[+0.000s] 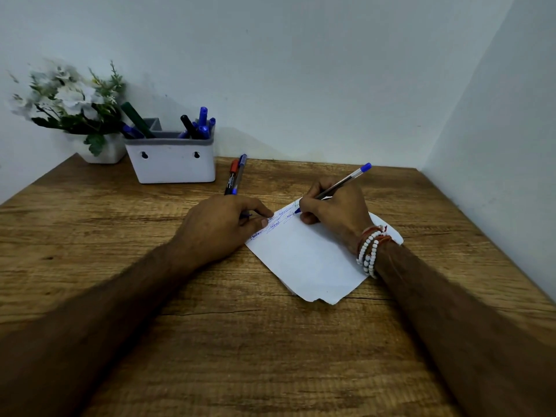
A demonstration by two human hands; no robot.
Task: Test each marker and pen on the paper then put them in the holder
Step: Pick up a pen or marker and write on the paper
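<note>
My right hand (334, 213) grips a clear pen with a blue end cap (346, 179), its blue tip touching the white paper (307, 260) near the top edge, among several blue scribbles. My left hand (222, 224) lies flat with its fingertips pressing the paper's upper left corner; a small blue thing, perhaps a pen cap, peeks out under its fingers. A red-capped marker (231, 176) and a blue pen (240, 173) lie side by side on the table just beyond my left hand. The white holder (171, 161) at the back left contains several blue, black and green pens.
A white pot of artificial white flowers (72, 109) stands left of the holder in the corner. Walls close off the wooden table (240, 341) at the back and along the right side. A beaded bracelet is on my right wrist.
</note>
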